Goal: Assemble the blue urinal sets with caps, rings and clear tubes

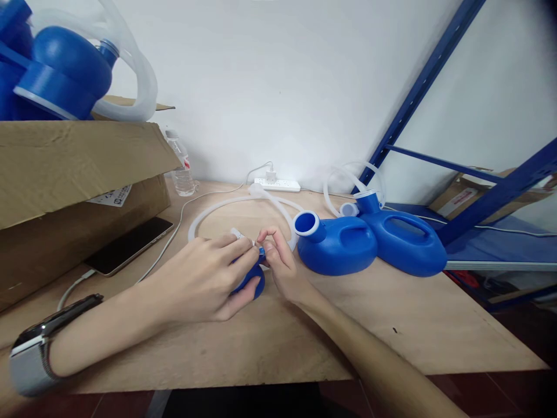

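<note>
My left hand point(217, 276) is closed over a rounded blue plastic piece point(257, 284), mostly hidden by the palm and fingers. From the right, my right hand point(281, 258) meets it, thumb and forefinger pinched at the small neck of the piece; whatever lies between those fingertips is too small to make out. Just beyond the fingers a bit of white plastic point(236, 233) shows. A translucent hose point(209, 212) loops on the table behind both hands. To the right stand a blue urinal bottle point(337, 249) with an uncapped mouth and a second blue urinal bottle point(411, 244) with a hose.
At left, a cardboard box point(78, 168) holds more blue bottles point(72, 64) and hose. A phone point(130, 244) on a cable, a water bottle point(181, 165) and a power strip point(277, 184) are on the wooden table point(304, 348). A blue metal shelf point(500, 191) stands at right.
</note>
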Demonstrator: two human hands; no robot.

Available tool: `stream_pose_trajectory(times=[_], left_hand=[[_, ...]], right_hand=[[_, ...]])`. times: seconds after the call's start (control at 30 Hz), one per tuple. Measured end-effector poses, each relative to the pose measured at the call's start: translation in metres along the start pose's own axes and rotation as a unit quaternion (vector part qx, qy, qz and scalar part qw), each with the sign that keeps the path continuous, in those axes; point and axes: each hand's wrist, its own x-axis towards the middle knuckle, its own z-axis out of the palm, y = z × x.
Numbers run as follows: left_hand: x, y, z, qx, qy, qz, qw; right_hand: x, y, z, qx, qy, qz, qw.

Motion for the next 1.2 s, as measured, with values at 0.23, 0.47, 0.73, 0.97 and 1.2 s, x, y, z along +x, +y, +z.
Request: stream_pose_trajectory(times=[0.23, 0.47, 0.73, 0.97, 1.2], left_hand=[[0.006, -0.005, -0.004, 0.001, -0.041, 0.012, 0.999], [0.015, -0.01, -0.004, 0.01, -0.067, 0.019, 0.998], [0.002, 0.002, -0.004, 0.103, 0.004, -0.02, 0.994], [0.004, 0.018, 0.009, 0.196, -0.004, -0.018, 0.981], [0.002, 0.011, 0.011, 0.229, 0.006, 0.06, 0.972]], right_hand=[[0.004, -0.009, -0.002, 0.003, -0.007, 0.015, 1.0], [0.01, -0.017, -0.007, 0.034, -0.018, 0.05, 0.998], [0.011, -0.01, 0.004, 0.028, 0.02, 0.05, 0.998], [0.003, 0.0, 0.011, 0.008, 0.084, 0.026, 0.996], [0.0, 0.005, 0.011, 0.025, 0.088, 0.007, 0.996]])
